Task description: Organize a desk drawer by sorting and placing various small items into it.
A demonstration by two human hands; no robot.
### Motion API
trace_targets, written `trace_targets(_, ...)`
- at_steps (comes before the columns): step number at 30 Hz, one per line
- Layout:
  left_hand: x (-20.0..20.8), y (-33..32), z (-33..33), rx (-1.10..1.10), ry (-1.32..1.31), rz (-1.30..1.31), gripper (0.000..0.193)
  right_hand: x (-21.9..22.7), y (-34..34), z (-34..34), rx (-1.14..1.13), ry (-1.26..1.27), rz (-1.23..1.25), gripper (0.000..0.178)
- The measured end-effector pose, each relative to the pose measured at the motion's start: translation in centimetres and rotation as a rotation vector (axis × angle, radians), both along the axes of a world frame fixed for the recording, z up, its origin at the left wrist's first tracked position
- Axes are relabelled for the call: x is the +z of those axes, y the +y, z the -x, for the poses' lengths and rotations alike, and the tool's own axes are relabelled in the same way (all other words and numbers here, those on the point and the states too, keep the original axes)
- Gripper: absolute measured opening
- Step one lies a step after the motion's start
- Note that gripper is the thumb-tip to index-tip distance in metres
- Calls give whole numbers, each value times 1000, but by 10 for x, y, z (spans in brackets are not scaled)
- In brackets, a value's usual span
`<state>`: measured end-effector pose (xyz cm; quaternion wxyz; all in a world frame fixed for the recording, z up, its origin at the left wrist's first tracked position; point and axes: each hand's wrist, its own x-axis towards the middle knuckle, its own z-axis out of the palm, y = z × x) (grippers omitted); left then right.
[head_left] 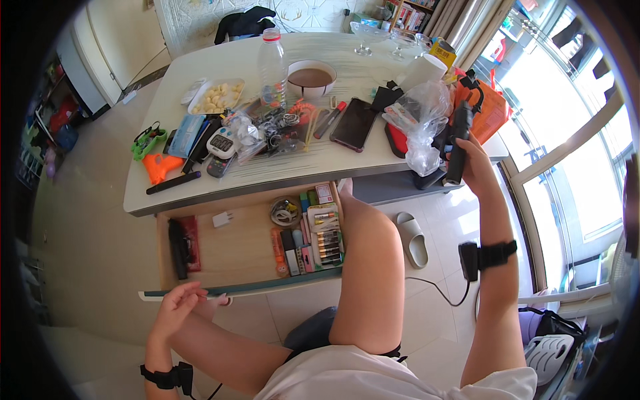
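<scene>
At the frame's right, the right hand (476,165) closes around a black elongated object (460,141) near the bench (257,179), probably held low to leave its top clear. At lower left, the left hand (179,308), apparently empty, loosely curls by the drawer (230,257), perhaps steadying it; contact is unclear.

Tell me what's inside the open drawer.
The drawer holds a white plug, a coil, batteries, small boxes and a black item partly covering a red packet. The tabletop hides the drawer's far end.
</scene>
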<state>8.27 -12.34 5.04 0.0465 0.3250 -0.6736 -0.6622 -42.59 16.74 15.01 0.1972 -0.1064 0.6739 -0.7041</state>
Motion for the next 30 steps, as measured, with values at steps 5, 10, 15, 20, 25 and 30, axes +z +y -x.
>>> trace_targets(5,0,7,0,-1,-31,-8,31,-26,-9,72,-49,178,-257,57)
trace_targets(10,-14,15,-50,-23,-157,193,34,-89,-44,136,-273,856,-638,56)
trace_targets(15,2,29,-37,66,-7,-34,32,-80,-30,147,-12,710,-790,35)
trace_targets(20,9,24,-25,24,-3,-47,33,-114,-7,204,29,847,-721,43)
trace_targets(25,20,13,-14,25,-40,16,34,-50,-48,128,-11,667,-436,47)
trace_targets(30,16,-13,11,66,113,70,34,26,-107,-23,229,491,43,38)
